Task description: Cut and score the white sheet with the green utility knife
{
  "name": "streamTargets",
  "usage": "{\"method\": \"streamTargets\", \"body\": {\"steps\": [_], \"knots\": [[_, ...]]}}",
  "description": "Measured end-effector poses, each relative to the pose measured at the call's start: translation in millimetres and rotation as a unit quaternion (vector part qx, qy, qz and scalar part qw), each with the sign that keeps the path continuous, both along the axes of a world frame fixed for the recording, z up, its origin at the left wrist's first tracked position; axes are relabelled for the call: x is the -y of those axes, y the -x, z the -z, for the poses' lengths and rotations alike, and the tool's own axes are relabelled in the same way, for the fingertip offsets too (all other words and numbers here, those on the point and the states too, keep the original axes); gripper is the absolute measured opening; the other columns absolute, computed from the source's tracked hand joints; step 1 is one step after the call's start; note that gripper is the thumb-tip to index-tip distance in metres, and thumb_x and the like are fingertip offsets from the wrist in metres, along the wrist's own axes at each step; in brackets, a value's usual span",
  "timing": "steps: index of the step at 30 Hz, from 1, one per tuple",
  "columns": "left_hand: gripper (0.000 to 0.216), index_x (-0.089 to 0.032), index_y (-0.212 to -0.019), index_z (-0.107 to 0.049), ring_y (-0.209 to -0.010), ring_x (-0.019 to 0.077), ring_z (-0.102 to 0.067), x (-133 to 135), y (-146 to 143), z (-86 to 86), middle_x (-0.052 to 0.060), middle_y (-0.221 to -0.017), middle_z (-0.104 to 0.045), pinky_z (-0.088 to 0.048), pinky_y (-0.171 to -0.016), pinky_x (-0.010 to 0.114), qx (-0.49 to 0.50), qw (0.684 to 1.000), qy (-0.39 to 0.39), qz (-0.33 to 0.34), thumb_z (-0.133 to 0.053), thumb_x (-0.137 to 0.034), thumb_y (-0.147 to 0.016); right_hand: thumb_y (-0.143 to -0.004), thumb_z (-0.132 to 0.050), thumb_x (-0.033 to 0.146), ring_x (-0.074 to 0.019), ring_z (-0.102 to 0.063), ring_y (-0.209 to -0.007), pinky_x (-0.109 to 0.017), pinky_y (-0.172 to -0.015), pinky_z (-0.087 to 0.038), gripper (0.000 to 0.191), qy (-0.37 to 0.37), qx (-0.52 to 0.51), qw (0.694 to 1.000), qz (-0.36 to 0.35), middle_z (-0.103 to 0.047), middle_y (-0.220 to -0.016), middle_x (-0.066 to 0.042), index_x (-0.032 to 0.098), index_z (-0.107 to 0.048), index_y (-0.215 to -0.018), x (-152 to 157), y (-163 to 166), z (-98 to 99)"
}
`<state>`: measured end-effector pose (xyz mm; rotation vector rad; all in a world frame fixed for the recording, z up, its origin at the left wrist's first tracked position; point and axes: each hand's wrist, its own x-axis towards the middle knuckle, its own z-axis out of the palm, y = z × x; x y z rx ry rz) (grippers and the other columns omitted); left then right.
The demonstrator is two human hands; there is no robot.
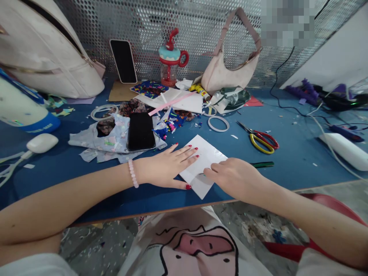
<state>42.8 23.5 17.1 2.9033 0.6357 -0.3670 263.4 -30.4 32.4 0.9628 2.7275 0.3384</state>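
A white sheet of paper (207,154) lies near the front edge of the blue table (290,161). My left hand (168,167) rests flat on its left part, fingers stretched out, nails red, a pink bead bracelet (133,173) at the wrist. My right hand (234,177) sits on the paper's right part with fingers curled; a green pen (262,165) pokes out from behind it, and whether the fingers grip it is hidden.
Red and yellow scissors (262,139) lie right of the paper. A black phone (140,131) rests on fabric scraps (106,138). Tape rings (218,123), a second phone (123,60), a red cup (171,61), a pink handbag (230,69), cables and a white mouse (42,142) crowd the table.
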Motion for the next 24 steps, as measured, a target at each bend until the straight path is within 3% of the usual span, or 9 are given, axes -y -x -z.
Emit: {"method": "streamTargets", "body": {"steps": [11,19,24], "knots": [[0.084,-0.011,-0.151,-0.016,-0.145,0.0314,-0.001,-2,0,1.8,0.014,-0.156,-0.002,-0.013,-0.115,0.056,0.021,1.0,0.011,-0.001,-0.044,-0.06,-0.09,-0.074,-0.051,0.0,-0.0123,-0.05,-0.048,-0.03,-0.05,-0.017,0.017,0.014,-0.037,0.998,0.048,-0.059,-0.061,-0.002,0.016,-0.056,-0.076,11,-17,1.2],[0.085,-0.011,-0.151,-0.015,-0.146,0.0319,-0.003,-3,2,9.5,0.014,-0.157,-0.002,-0.012,-0.115,0.055,0.028,1.0,-0.005,0.001,-0.043,-0.062,-0.09,-0.08,-0.049,0.003,-0.0121,-0.05,-0.049,-0.029,-0.05,-0.017,0.018,0.028,-0.046,0.994,0.093,-0.061,-0.065,-0.001,0.016,-0.06,-0.084,22,-30,5.6],[0.085,-0.011,-0.151,-0.015,-0.146,0.0318,-0.003,-3,2,11.4,0.014,-0.157,-0.004,-0.013,-0.115,0.056,0.039,0.999,-0.011,0.001,-0.042,-0.063,-0.09,-0.081,-0.047,0.004,-0.0109,-0.046,-0.046,-0.028,-0.049,-0.018,0.016,0.002,-0.076,0.992,0.098,-0.057,-0.059,0.0,0.016,-0.057,-0.076,26,-36,12.0]]}}
